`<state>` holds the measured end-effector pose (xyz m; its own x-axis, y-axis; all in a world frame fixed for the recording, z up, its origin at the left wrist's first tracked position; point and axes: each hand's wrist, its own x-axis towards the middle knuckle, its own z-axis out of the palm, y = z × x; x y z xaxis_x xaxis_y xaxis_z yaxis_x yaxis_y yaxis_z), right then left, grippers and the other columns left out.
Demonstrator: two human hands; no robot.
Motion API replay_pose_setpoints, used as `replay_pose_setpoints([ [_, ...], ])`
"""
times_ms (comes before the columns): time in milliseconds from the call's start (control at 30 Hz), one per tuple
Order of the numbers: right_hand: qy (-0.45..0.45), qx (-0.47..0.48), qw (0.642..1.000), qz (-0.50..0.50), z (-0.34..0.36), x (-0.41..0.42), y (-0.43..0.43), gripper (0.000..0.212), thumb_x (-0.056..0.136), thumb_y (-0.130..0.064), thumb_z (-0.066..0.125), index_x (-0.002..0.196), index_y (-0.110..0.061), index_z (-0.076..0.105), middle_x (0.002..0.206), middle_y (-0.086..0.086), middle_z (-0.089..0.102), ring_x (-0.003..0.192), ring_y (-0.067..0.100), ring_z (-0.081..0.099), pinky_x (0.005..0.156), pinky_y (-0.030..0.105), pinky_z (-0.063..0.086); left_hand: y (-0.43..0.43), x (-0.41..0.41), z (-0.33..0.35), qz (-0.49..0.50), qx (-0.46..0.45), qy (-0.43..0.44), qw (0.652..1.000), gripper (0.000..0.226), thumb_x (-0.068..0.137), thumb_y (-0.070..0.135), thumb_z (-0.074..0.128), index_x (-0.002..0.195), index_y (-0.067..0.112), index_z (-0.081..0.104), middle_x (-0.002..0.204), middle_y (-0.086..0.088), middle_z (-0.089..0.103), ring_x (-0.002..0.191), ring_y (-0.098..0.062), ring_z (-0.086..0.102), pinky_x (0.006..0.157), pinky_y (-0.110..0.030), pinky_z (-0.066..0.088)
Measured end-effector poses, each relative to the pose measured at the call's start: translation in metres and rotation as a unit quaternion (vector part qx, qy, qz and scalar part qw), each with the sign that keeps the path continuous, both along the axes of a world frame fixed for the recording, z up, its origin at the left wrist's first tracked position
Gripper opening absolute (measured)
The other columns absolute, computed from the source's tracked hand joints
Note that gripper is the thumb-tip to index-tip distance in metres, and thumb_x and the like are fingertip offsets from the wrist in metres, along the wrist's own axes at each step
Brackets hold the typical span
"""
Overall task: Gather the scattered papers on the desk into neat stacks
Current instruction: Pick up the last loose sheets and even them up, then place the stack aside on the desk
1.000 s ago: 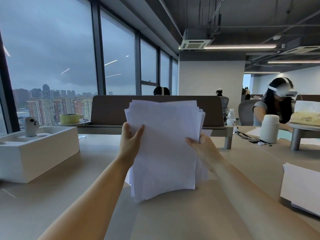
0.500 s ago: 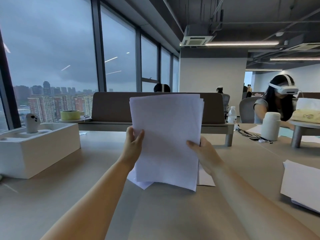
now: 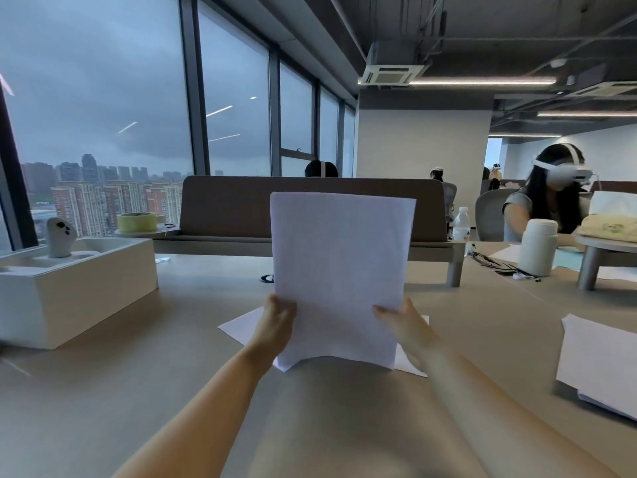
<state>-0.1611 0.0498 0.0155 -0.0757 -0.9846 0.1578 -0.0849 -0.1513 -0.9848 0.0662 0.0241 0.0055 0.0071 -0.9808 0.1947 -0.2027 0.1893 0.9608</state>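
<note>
- White rectangular box [image 3: 79,305] sits far left on the beige desk [image 3: 172,391], with a grey controller [image 3: 59,236] standing in it.
- Left hand [image 3: 279,317] grips the lower left edge of the upright sheaf of white papers [image 3: 339,270], fingers curled round it.
- The sheaf stands at mid-desk, its bottom edge down on flat loose white sheets [image 3: 241,327].
- Right hand [image 3: 401,324] pinches the sheaf's lower right edge, thumb on the near face.
- A second white paper stack [image 3: 599,363] lies flat at the desk's right edge, well apart.
</note>
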Motion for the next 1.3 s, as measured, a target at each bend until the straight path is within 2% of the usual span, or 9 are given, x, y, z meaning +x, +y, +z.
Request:
replay_pose_setpoints([
  [133,0.156,0.054,0.986,0.024,-0.017,0.000,0.010,0.038,0.093,-0.006,0.044,0.129,-0.017,0.050,0.126,0.006,0.060,0.116,0.026,0.056,0.106,0.040,0.042,0.002,-0.003,-0.024,0.032,0.060,-0.149,0.986,0.029,0.087,0.018,0.037,0.113,0.003,0.036,0.103,-0.009,0.051,0.091,-0.025,0.048,0.075,-0.030,0.041],
  [200,0.169,0.044,0.985,0.006,-0.010,-0.002,0.011,0.034,0.094,-0.003,0.038,0.118,-0.021,0.055,0.119,0.003,0.063,0.114,0.026,0.057,0.094,0.033,0.045,0.003,-0.006,-0.015,0.059,0.054,-0.188,0.979,0.019,0.091,0.013,0.035,0.108,0.006,0.036,0.096,-0.006,0.050,0.089,-0.026,0.048,0.073,-0.030,0.038],
  [433,0.119,-0.008,0.982,-0.148,0.006,-0.020,0.012,0.015,0.098,-0.017,0.036,0.110,-0.013,0.044,0.097,0.004,0.051,0.080,0.021,0.051,0.057,0.026,0.043,0.025,-0.029,0.021,0.006,0.025,-0.101,0.995,0.013,0.096,0.017,0.033,0.109,0.017,0.035,0.086,-0.005,0.054,0.053,-0.020,0.052,0.046,-0.024,0.038],
  [533,0.156,-0.018,0.961,-0.228,0.005,-0.049,0.029,0.019,0.096,-0.015,0.038,0.111,-0.006,0.046,0.089,0.005,0.051,0.080,0.025,0.049,0.066,0.030,0.039,0.027,-0.056,0.023,-0.001,0.057,-0.036,0.998,0.017,0.099,0.025,0.039,0.112,0.015,0.043,0.080,-0.007,0.055,0.053,-0.017,0.046,0.048,-0.025,0.038],
  [667,0.156,0.007,0.940,-0.304,0.010,-0.111,0.068,0.029,0.098,-0.017,0.035,0.126,-0.009,0.040,0.106,0.011,0.053,0.086,0.025,0.050,0.069,0.032,0.038,0.030,-0.116,0.021,-0.115,0.115,0.050,0.985,0.015,0.099,0.012,0.046,0.109,0.006,0.056,0.083,-0.008,0.060,0.067,-0.013,0.057,0.056,-0.018,0.050],
  [900,0.161,0.061,0.880,-0.442,0.014,-0.236,0.143,0.036,0.099,-0.017,0.033,0.133,-0.007,0.037,0.109,0.012,0.052,0.090,0.028,0.049,0.072,0.033,0.038,0.054,-0.258,0.010,-0.219,0.137,0.068,0.964,0.008,0.092,-0.002,0.054,0.086,0.004,0.057,0.076,-0.010,0.063,0.069,-0.015,0.063,0.072,-0.021,0.055],
  [1033,0.177,0.082,0.851,-0.488,0.007,-0.288,0.171,0.035,0.097,-0.015,0.035,0.130,-0.007,0.039,0.112,0.009,0.054,0.088,0.027,0.049,0.074,0.032,0.039,0.066,-0.322,0.004,-0.237,0.108,0.009,0.965,0.005,0.089,0.001,0.058,0.086,0.005,0.058,0.069,-0.006,0.059,0.062,-0.013,0.055,0.063,-0.021,0.049],
  [1200,0.265,0.185,0.811,-0.487,-0.015,-0.328,0.180,0.044,0.097,-0.019,0.043,0.139,-0.007,0.035,0.132,0.010,0.051,0.114,0.033,0.052,0.086,0.031,0.040,0.070,-0.365,-0.015,-0.245,0.045,-0.170,0.954,0.027,0.086,0.000,0.057,0.063,0.012,0.051,0.058,0.000,0.045,0.056,-0.012,0.042,0.040,-0.012,0.033],
  [1300,0.342,0.287,0.765,-0.464,-0.029,-0.337,0.181,0.048,0.092,-0.021,0.051,0.135,-0.007,0.036,0.135,0.014,0.047,0.116,0.035,0.053,0.089,0.038,0.046,0.067,-0.372,-0.031,-0.237,0.049,-0.248,0.938,0.030,0.085,0.003,0.056,0.060,0.016,0.046,0.062,0.000,0.047,0.066,-0.019,0.050,0.058,-0.020,0.039],
])
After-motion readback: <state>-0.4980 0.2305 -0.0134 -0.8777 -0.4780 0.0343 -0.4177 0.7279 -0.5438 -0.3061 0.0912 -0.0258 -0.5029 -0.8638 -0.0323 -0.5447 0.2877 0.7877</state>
